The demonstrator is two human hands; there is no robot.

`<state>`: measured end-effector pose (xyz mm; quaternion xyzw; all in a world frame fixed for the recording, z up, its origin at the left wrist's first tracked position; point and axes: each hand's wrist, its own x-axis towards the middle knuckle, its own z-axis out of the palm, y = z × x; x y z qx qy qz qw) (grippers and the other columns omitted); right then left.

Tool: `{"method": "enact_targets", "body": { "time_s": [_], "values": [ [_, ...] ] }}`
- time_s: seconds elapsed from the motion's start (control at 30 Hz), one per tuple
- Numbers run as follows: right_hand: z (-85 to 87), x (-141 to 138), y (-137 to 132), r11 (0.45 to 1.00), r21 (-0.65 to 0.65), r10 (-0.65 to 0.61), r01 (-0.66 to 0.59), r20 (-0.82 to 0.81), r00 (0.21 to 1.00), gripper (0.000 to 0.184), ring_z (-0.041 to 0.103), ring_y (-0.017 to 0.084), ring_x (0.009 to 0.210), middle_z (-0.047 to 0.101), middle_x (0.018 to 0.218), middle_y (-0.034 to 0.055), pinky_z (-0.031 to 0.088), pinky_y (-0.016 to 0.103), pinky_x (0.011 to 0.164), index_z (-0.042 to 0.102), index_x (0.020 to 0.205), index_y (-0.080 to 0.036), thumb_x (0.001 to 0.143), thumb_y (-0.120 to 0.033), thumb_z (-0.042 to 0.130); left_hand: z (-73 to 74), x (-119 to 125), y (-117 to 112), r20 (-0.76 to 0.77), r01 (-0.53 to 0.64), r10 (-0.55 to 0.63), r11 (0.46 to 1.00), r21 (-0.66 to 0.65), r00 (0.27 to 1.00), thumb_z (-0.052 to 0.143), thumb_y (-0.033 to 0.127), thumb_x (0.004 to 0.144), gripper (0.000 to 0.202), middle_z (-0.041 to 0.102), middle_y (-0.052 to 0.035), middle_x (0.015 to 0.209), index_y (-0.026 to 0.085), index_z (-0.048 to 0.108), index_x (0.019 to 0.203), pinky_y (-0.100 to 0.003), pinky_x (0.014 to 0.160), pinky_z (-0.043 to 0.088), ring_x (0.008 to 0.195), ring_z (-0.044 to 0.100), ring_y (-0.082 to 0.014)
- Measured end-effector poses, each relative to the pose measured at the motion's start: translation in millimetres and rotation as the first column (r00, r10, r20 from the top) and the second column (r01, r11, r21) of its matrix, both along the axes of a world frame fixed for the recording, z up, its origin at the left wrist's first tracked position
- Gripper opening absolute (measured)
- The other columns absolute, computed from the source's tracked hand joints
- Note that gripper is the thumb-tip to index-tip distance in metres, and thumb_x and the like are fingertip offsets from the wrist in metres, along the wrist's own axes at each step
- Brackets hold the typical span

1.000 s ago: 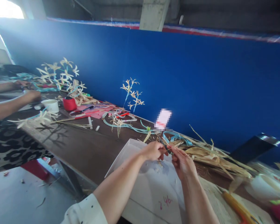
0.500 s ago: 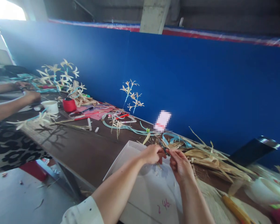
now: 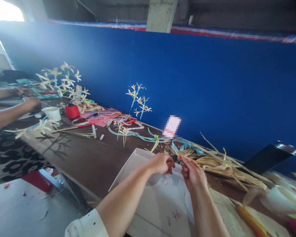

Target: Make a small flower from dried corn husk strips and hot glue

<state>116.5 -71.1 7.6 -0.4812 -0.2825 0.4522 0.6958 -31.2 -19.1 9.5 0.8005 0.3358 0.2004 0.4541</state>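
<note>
My left hand (image 3: 162, 163) is curled closed over the upper part of a white box lid (image 3: 153, 197). At its fingertips shows a small dark tool (image 3: 172, 153), partly hidden, whose exact kind I cannot make out. My right hand (image 3: 193, 172) is just to the right, thumb and forefinger pinched together close to the tool; whatever they pinch is too small to name. Small pale scraps (image 3: 166, 181) lie on the lid below my hands, near handwritten pink numbers. Dried husk strips (image 3: 219, 166) lie to the right of my right hand.
A blue partition (image 3: 199, 82) stands behind the table (image 3: 88, 158). Husk flowers (image 3: 138, 98), light-blue cords (image 3: 128, 133), a red thread spool (image 3: 72, 111) and a white cup (image 3: 52, 114) lie leftward. Another person's hands (image 3: 31, 102) work at far left. A yellow-handled tool (image 3: 251, 220) lies at lower right.
My hands have moved slightly apart, the right one a little to the right. The view has shifted slightly; the things on the table stay in place.
</note>
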Motion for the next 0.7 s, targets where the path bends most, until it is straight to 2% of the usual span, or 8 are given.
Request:
{"method": "enact_targets", "body": {
  "time_s": [0.1,0.2,0.37,0.5,0.7],
  "values": [
    [-1.2,0.1,1.0,0.999,0.006,-0.046,0.046,-0.01,0.999,0.033,0.03,0.0,0.039,0.065,0.074,0.0025,0.019,0.013,0.03,0.065,0.067,-0.015,0.046,-0.03,0.085,2.2,-0.8,-1.1,-0.002,-0.002,0.002,1.0,0.0,1.0,0.041,0.023,0.078,0.027,0.069,-0.0042,0.073,0.014,0.064,0.089,-0.02,0.058,0.045,0.062,0.061,-0.0108],
    [-1.8,1.3,1.1,0.999,0.013,-0.041,0.042,-0.037,0.998,0.033,0.031,0.0,0.039,0.063,0.07,0.0003,0.019,0.013,0.03,0.061,0.063,-0.016,0.045,-0.027,0.085,3.5,-1.0,-2.0,0.004,-0.007,0.007,1.0,0.022,1.0,0.04,0.023,0.078,0.028,0.069,-0.0043,0.073,0.014,0.064,0.089,-0.02,0.058,0.045,0.062,0.061,-0.0108],
    [-1.0,3.2,1.3,0.999,0.034,-0.011,0.014,-0.084,0.996,0.036,0.031,0.0,0.039,0.057,0.062,-0.004,0.02,0.012,0.031,0.061,0.07,-0.017,0.044,-0.023,0.086,4.4,-1.9,-1.9,-0.033,-0.009,0.01,1.0,0.026,0.999,0.042,0.025,0.078,0.027,0.069,-0.0037,0.072,0.014,0.064,0.088,-0.02,0.058,0.044,0.062,0.06,-0.0108],
    [-0.9,2.5,1.5,0.994,0.027,-0.098,0.102,-0.098,0.99,0.039,0.034,0.0,0.04,0.061,0.066,-0.0015,0.022,0.011,0.031,0.063,0.073,-0.015,0.042,-0.023,0.087,6.0,-3.4,-2.1,-0.068,0.006,-0.005,1.0,0.014,0.998,0.044,0.026,0.076,0.025,0.068,-0.0037,0.07,0.014,0.064,0.084,-0.02,0.054,0.041,0.059,0.058,-0.0112],
    [0.0,9.1,-0.4,0.979,0.05,-0.191,0.198,-0.119,0.974,0.039,0.037,0.0,0.04,0.06,0.066,-0.0034,0.024,0.011,0.031,0.063,0.073,-0.016,0.043,-0.024,0.086,6.5,-4.4,-3.0,-0.06,0.032,-0.031,0.999,0.012,0.998,0.044,0.026,0.075,0.024,0.066,-0.0023,0.065,0.014,0.064,0.081,-0.019,0.05,0.038,0.058,0.057,-0.0105]
  ]
}}
